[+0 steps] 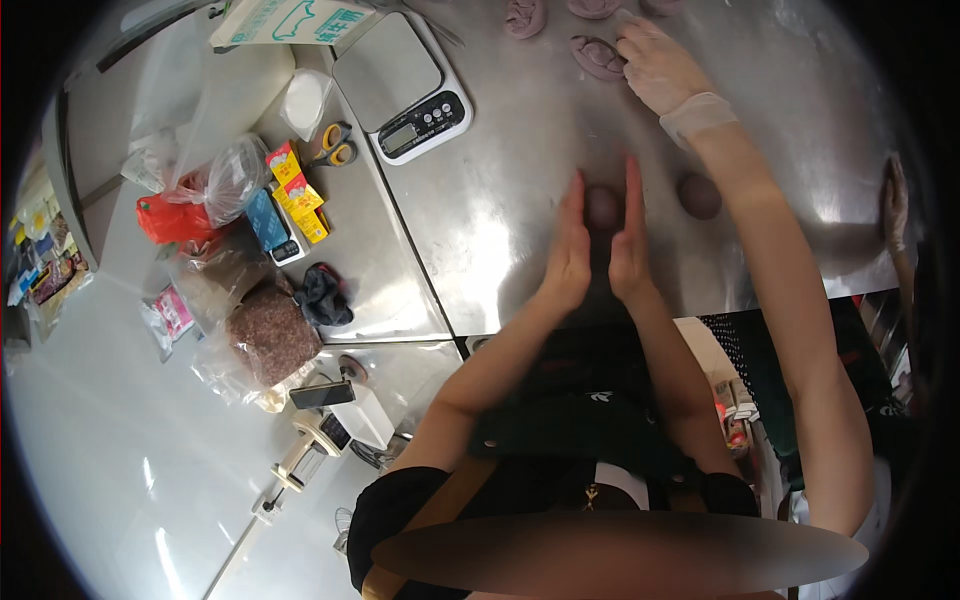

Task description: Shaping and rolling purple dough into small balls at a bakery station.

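Note:
A round purple dough ball sits on the steel table between my two hands. My left hand stands on edge along its left side, fingers straight and pointing away from me. On the other side my right hand is held the same way, palm facing the ball. Both hands are open; whether the palms press on the dough I cannot tell. A second dark purple dough ball lies to the right of my right hand.
At the far side a co-worker's gloved hand touches a folded purple dough piece; more shaped pieces lie beyond. Left are a kitchen scale, scissors, yellow packets and plastic bags. Another person's hand shows far right.

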`<state>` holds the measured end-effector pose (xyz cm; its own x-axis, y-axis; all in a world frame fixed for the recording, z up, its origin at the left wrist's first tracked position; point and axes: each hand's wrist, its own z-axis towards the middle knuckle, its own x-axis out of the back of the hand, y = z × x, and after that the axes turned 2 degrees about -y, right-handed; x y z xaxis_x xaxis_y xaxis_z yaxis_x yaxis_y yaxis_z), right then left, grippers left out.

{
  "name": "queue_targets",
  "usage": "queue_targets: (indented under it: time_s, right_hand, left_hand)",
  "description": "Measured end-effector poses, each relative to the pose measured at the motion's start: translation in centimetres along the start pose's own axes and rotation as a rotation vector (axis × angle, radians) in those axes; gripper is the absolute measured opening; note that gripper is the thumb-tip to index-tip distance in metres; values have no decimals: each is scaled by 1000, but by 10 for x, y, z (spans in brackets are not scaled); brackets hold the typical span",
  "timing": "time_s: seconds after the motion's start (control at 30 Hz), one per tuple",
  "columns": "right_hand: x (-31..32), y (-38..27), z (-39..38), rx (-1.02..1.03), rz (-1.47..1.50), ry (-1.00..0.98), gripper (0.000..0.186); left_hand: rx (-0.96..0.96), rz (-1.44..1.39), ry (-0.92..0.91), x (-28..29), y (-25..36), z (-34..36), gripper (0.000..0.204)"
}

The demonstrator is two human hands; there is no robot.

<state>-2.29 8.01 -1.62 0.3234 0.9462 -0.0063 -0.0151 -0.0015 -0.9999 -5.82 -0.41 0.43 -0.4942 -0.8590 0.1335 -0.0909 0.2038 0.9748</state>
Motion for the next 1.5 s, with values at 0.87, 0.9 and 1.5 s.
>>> queue_targets:
  time_s: [0.87, 0.9, 1.5]
  right_hand:
    - [14, -3, 28, -34, 1, -103, 84]
    - [17, -7, 33, -72, 45, -104, 87]
    - [13, -3, 7, -24, -22, -45, 83]
  left_hand:
    - [-84, 5, -106, -4, -4, 3, 60]
    - [-29, -25, -64, -6, -5, -5, 60]
    - [-91, 74, -135, -8, -9, -3, 59]
